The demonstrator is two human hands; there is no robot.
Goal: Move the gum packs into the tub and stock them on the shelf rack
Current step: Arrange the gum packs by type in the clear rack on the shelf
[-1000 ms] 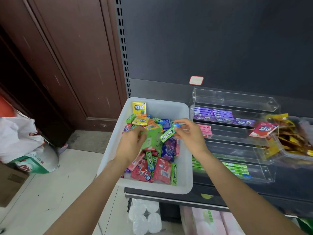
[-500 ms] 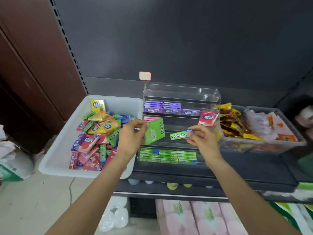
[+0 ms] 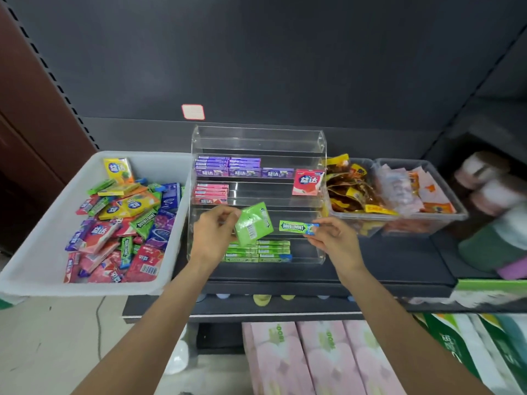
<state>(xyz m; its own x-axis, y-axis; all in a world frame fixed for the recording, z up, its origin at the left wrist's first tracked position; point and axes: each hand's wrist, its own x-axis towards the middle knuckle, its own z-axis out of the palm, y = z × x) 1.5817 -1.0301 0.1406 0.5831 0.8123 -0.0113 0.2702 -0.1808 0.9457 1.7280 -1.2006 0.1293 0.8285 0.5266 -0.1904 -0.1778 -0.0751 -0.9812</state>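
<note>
Before clear acrylic rack [image 3: 258, 143], hands pinch glossy packs.

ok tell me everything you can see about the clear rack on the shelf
The clear rack looks like transparent acrylic, stepped in tiers, standing upright on the dark shelf between the white tub and a grey bin. The top tier looks empty; below come purple packs, then pink packs, and green packs in the bottom tier. A red pack leans at its right edge.
</note>
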